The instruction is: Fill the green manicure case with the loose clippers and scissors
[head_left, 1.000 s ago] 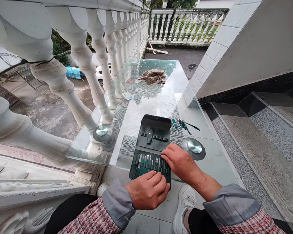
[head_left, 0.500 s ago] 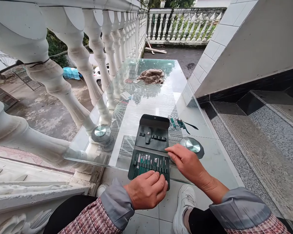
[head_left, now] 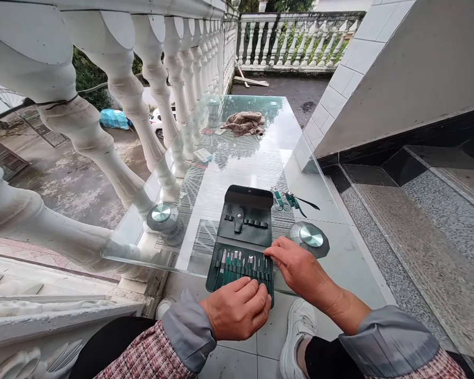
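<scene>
A dark green manicure case (head_left: 245, 231) lies unfolded at the near end of the glass table. Its lower half carries a row of slim manicure tools (head_left: 237, 263) with green handles and metal tips, held in loops. The loops and small pouch of the upper half hold nothing. My left hand (head_left: 239, 308) is closed over the case's near edge, its fingertips hiding the lower handles. At the right end of the row my right hand (head_left: 300, 266) pinches the tip of a thin manicure tool (head_left: 265, 263).
Nail clippers (head_left: 278, 197) and a black-handled nipper (head_left: 306, 204) lie right of the case. A brown cloth (head_left: 245, 123) and a small card (head_left: 203, 155) rest farther back on the glass table (head_left: 319, 184). White balusters (head_left: 134, 100) line the left; stone steps (head_left: 426, 221) rise at right.
My right hand has moved slightly left and down, from beside the case's fold to the tip of the rightmost tools. My left hand stays at the near edge.
</scene>
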`<control>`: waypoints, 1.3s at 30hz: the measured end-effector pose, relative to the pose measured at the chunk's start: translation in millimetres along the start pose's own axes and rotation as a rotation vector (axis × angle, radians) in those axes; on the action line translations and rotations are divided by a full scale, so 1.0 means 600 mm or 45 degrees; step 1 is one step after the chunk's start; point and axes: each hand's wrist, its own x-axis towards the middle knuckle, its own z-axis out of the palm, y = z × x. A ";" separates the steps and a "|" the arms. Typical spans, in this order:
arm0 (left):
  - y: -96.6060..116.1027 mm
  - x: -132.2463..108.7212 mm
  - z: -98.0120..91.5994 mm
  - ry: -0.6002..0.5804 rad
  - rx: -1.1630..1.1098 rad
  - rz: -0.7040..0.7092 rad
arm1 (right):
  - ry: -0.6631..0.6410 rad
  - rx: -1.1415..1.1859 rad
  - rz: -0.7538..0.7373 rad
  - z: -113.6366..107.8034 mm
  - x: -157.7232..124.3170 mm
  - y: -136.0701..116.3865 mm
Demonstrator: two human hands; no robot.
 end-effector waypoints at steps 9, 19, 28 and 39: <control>0.000 0.003 -0.001 0.036 -0.011 -0.012 | 0.013 -0.194 -0.255 -0.004 -0.001 -0.006; 0.000 0.006 -0.003 0.050 -0.020 0.032 | -0.041 0.076 -0.180 -0.003 0.000 0.005; -0.002 0.005 -0.010 0.086 -0.017 0.115 | 0.121 0.151 0.212 -0.009 0.005 0.015; 0.000 0.006 -0.009 0.173 -0.063 0.261 | 0.106 0.010 0.160 0.000 0.004 0.010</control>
